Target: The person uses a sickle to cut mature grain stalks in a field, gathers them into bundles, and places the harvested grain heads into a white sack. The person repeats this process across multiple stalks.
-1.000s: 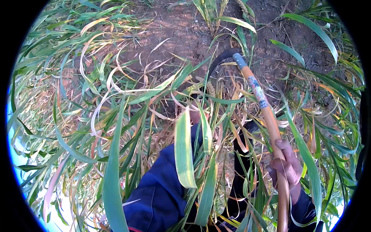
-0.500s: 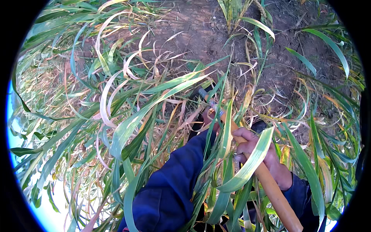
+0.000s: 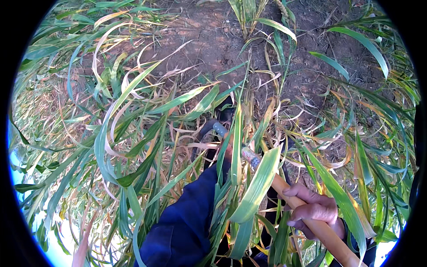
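My right hand (image 3: 316, 210) is wrapped round the wooden handle of a long-handled tool (image 3: 334, 244). The handle slants from the lower right up to the middle, where a patterned wrapping and a grey end piece show. A dark curved part sits at that end, half covered by leaves, so the tool's exact kind is unclear. My left arm, in a dark blue sleeve (image 3: 180, 218), reaches in among tall green stalks. Only a little of my left hand (image 3: 228, 153) shows beside the tool's upper end; leaves hide its fingers. A broad yellow-edged leaf (image 3: 255, 191) hangs between my hands.
Dense green and drying leaves (image 3: 58, 147) fill the left side, with more leafy plants (image 3: 382, 147) at the right. Brown bare soil (image 3: 209, 40) lies at the far middle, where another leafy clump (image 3: 247, 15) stands. Part of a dark shoe (image 3: 225, 109) shows between the stalks.
My right hand has moved down and to the right, farther from the tool's upper end. That end and my left hand have shifted left and slightly nearer; the dark curved part shows more.
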Action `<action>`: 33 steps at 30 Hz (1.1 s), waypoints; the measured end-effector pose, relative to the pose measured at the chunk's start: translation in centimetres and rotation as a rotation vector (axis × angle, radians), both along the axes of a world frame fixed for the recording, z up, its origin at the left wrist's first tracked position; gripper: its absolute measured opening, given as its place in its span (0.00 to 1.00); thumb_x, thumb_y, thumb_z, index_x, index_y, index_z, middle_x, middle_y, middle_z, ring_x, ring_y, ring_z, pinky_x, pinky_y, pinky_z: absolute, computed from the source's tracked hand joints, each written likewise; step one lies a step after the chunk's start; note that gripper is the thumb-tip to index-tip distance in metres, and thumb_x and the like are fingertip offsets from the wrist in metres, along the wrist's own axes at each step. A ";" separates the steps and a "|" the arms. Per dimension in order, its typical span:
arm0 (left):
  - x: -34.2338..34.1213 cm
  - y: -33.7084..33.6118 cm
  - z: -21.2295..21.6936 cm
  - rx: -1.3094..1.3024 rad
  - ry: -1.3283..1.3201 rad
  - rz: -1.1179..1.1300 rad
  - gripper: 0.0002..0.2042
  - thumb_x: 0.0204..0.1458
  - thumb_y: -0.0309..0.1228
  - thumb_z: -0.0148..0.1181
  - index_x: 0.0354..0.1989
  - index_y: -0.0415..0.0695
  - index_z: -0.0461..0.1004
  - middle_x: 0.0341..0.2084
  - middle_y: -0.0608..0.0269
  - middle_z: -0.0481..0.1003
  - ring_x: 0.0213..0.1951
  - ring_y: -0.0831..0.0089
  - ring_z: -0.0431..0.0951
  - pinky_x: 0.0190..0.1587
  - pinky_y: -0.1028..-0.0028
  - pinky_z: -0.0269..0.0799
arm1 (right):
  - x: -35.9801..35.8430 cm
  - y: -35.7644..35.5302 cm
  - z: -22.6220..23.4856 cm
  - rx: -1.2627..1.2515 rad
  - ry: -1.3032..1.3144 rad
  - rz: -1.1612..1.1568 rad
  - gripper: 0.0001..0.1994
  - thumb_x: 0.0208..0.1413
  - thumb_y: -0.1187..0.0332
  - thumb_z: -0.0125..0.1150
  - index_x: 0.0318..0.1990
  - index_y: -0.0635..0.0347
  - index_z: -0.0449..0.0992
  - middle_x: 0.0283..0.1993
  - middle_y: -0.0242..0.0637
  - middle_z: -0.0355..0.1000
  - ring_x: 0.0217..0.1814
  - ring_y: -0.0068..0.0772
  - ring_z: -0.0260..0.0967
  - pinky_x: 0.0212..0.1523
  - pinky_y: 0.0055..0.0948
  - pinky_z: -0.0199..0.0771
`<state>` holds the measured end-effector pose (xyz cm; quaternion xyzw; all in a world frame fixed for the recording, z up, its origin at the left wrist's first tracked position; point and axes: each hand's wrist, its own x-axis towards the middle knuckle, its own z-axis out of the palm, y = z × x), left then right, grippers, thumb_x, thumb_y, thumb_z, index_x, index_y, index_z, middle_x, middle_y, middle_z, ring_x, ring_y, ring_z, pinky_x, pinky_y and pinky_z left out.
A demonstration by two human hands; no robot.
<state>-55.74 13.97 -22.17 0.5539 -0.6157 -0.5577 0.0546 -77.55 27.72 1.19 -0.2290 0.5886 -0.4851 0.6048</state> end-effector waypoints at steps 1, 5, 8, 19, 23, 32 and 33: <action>0.3 -0.2 0.2 0.012 0.002 0.008 0.26 0.51 0.34 0.57 0.55 0.44 0.52 0.27 0.58 0.73 0.29 0.69 0.74 0.33 0.71 0.71 | -0.6 0.7 0.3 -0.008 0.101 -0.035 0.09 0.45 0.76 0.67 0.34 0.58 0.74 0.51 0.49 0.66 0.41 0.33 0.71 0.36 0.23 0.72; -0.6 -0.4 2.7 0.164 0.060 0.006 0.28 0.52 0.35 0.56 0.58 0.45 0.49 0.28 0.59 0.73 0.29 0.70 0.74 0.33 0.72 0.70 | -6.2 4.1 2.8 -0.004 0.417 -0.214 0.11 0.43 0.77 0.67 0.35 0.62 0.73 0.51 0.50 0.67 0.43 0.37 0.72 0.42 0.28 0.75; 0.8 -1.0 4.6 0.238 0.093 0.072 0.29 0.53 0.36 0.56 0.59 0.46 0.47 0.28 0.60 0.73 0.29 0.71 0.74 0.33 0.72 0.70 | -7.5 4.6 -2.6 0.000 0.597 -0.540 0.10 0.43 0.78 0.66 0.33 0.64 0.71 0.51 0.51 0.68 0.42 0.37 0.72 0.44 0.32 0.74; -2.9 -4.2 4.4 0.498 0.439 0.170 0.35 0.56 0.38 0.53 0.66 0.49 0.38 0.28 0.62 0.73 0.30 0.74 0.74 0.33 0.74 0.70 | -13.6 -2.2 -22.9 0.030 0.760 -0.406 0.10 0.49 0.81 0.57 0.38 0.61 0.69 0.52 0.43 0.63 0.39 0.30 0.67 0.40 0.28 0.72; -3.6 -5.5 5.9 0.539 0.496 0.135 0.37 0.58 0.39 0.53 0.69 0.50 0.35 0.28 0.63 0.72 0.30 0.76 0.74 0.33 0.75 0.70 | -12.3 -5.9 -23.7 0.035 0.989 -0.545 0.08 0.49 0.77 0.61 0.36 0.60 0.70 0.39 0.37 0.69 0.33 0.24 0.65 0.34 0.24 0.68; -11.2 -8.6 14.0 0.431 0.295 -0.174 0.41 0.50 0.19 0.57 0.69 0.47 0.38 0.38 0.63 0.71 0.35 0.80 0.72 0.39 0.77 0.72 | -8.2 -3.7 -12.1 -0.099 0.212 -0.837 0.07 0.56 0.71 0.59 0.39 0.60 0.68 0.57 0.49 0.61 0.45 0.37 0.72 0.44 0.31 0.76; -11.6 -8.8 14.5 0.602 0.389 -0.135 0.41 0.50 0.20 0.59 0.69 0.48 0.40 0.44 0.61 0.69 0.37 0.79 0.72 0.42 0.77 0.72 | -7.9 -2.6 -10.2 -0.094 0.218 -0.832 0.07 0.56 0.71 0.58 0.38 0.60 0.68 0.57 0.49 0.61 0.47 0.39 0.72 0.44 0.32 0.76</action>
